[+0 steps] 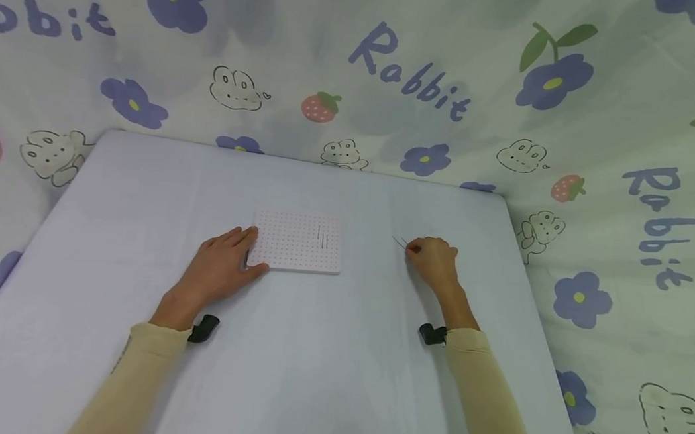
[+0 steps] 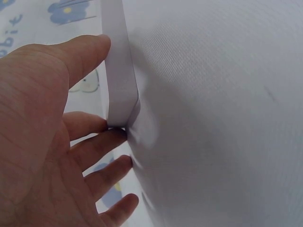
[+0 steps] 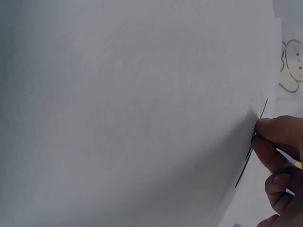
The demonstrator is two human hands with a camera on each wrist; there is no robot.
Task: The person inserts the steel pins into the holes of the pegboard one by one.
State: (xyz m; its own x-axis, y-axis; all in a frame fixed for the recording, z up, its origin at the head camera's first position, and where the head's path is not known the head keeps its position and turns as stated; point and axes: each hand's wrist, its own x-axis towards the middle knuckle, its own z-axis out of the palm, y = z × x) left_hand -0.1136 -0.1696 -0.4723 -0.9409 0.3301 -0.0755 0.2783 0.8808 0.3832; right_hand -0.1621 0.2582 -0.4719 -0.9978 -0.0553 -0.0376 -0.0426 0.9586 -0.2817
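White-topped table spreads beneath grip of right hand; beyond it and to its right, pale fabric hangs, printed with purple flowers, strawberries, cartoon rabbits, "Rabbit" lettering; light soft.

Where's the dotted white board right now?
In the head view, the dotted white board lies on the table just left of centre, with the left hand touching its left side.

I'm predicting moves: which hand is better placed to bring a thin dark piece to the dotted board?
Probably the right hand: it pinches a thin dark piece, while the left hand touches the dotted board at its left end, perhaps steadying it.
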